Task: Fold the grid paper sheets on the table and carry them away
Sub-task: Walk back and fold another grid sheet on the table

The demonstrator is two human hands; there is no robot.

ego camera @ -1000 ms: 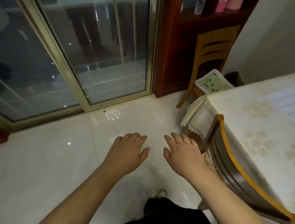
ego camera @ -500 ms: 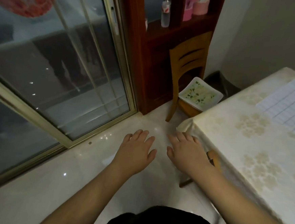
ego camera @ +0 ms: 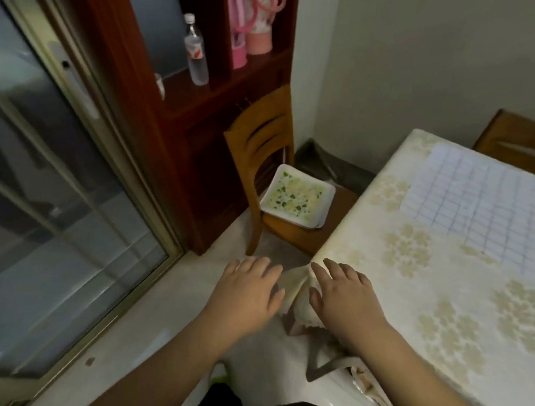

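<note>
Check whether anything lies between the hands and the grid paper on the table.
Nothing visible does. Only bare floral tablecloth separates the right hand from the grid paper; the left hand is off the table's corner.

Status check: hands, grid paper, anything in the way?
Left hand open, over the floor. Right hand open, at the table corner. Grid paper flat, unfolded, untouched, farther along the table. Nothing lies between.
</note>
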